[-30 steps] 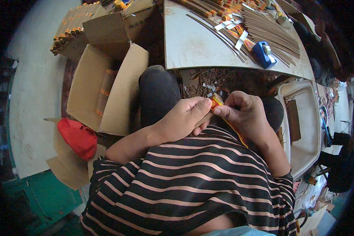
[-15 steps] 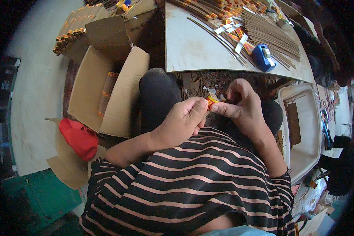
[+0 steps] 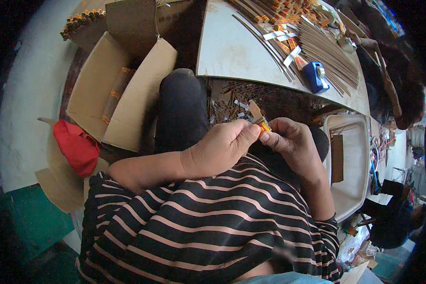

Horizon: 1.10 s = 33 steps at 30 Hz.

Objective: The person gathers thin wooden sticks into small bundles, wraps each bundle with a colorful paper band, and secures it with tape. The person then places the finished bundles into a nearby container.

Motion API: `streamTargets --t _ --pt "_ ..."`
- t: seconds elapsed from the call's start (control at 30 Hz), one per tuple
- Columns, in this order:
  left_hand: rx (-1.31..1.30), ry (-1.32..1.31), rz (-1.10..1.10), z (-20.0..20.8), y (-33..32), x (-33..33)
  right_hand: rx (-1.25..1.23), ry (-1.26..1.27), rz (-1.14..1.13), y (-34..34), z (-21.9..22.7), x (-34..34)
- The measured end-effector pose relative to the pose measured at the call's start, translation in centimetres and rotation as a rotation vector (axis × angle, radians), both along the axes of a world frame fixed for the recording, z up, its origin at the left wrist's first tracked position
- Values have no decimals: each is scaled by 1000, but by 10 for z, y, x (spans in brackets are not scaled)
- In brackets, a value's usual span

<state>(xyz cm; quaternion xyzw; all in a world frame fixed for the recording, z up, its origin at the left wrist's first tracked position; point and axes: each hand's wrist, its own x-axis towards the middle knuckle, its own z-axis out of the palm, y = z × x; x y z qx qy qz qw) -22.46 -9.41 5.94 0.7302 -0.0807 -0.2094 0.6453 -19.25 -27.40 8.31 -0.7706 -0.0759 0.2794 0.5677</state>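
Note:
Over my lap, I hold what looks like a bundle of incense sticks [image 3: 256, 111] by its end, where a red-and-yellow paper band [image 3: 264, 127] wraps it. My left hand [image 3: 226, 142] pinches the band between thumb and curled fingers. From the other side, my right hand [image 3: 292, 144] presses its thumb and bent forefinger on the same band. The tan end sticks up above my fingertips; most of the bundle's length is hidden behind my hands.
Beyond my knees stands a pale table [image 3: 241, 52] with loose brown sticks [image 3: 326, 52], white paper strips [image 3: 292, 56] and a blue tape dispenser [image 3: 315, 77]. To my left are an open cardboard box [image 3: 97, 85] holding banded bundles and a red cloth [image 3: 75, 146]. A white tub [image 3: 357, 189] is at right.
The bundle's end has tilted and shows more of its tan top. My right hand's forefinger has come down onto the band. The whole view has shifted slightly.

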Motion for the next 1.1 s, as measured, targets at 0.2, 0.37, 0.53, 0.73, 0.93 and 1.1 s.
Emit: streamTargets --t 0.2,0.37,0.53,0.73,0.93,1.1 --pt "-129 130 -75 -1 2 3 138 48 109 -6 -8 6" --pt "-205 162 -147 -1 4 7 212 127 255 -10 -4 18" --pt "-224 239 -205 -4 4 9 248 44 341 -10 -6 23" --pt "-242 242 -162 -3 -2 8 125 -255 482 -10 5 29" --pt "-178 181 -157 -7 -3 10 -4 -319 594 -11 16 41" --pt "-237 199 -111 -21 -5 10 -13 -374 564 -5 19 41"
